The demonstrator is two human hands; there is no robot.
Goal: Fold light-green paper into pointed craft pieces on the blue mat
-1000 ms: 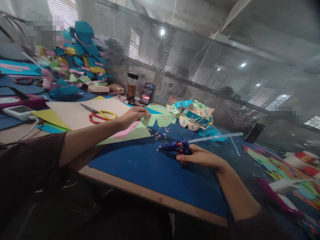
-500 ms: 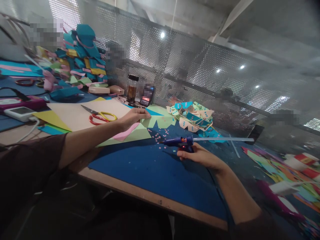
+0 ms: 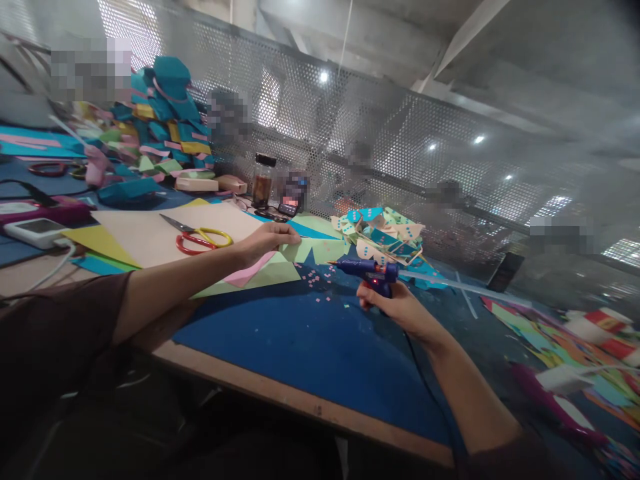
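R hand (image 3: 399, 308) grips blue glue gun (image 3: 373, 269) above blue mat (image 3: 295, 343), approx. mid-view; nozzle aims 9 o'clock, clear glue stick (image 3: 450, 282) exits rear twd 3–4 o'clock. Ref. gun as clock ctr: L hand (image 3: 265, 243) sits at 9–10 o'clock, fingertips closed tog. at green sheet (image 3: 327, 251); can't tell if gripping it. Paper bits (image 3: 314, 277) lie at 9, dotted paper pile (image 3: 383, 235) at 1, scissors (image 3: 189, 231) beyond L hand.
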